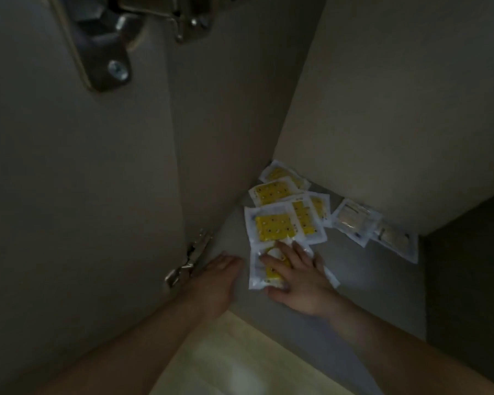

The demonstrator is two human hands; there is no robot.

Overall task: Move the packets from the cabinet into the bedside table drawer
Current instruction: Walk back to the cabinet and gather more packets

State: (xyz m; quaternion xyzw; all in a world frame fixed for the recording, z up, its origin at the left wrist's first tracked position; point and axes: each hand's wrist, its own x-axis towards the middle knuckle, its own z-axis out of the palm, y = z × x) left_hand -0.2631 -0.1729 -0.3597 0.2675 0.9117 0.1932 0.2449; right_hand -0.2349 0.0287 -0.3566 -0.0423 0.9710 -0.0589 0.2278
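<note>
Several white packets with yellow pads [274, 223] lie in an overlapping pile on the cabinet shelf [362, 269], against the back left corner. My right hand [294, 277] lies flat on the nearest yellow packet [261, 273], fingers spread and thumb at its near edge. My left hand [217, 277] rests on the shelf just left of that packet, fingers straight, holding nothing. Two clear packets with pale contents [357, 220] lie further right along the back wall. The bedside table drawer is out of view.
The open cabinet door [77, 195] stands at the left with a metal hinge [188, 258] near my left hand and another hinge [109, 52] at the top. A side wall [468, 280] closes the shelf on the right. Pale floor [240, 360] shows below.
</note>
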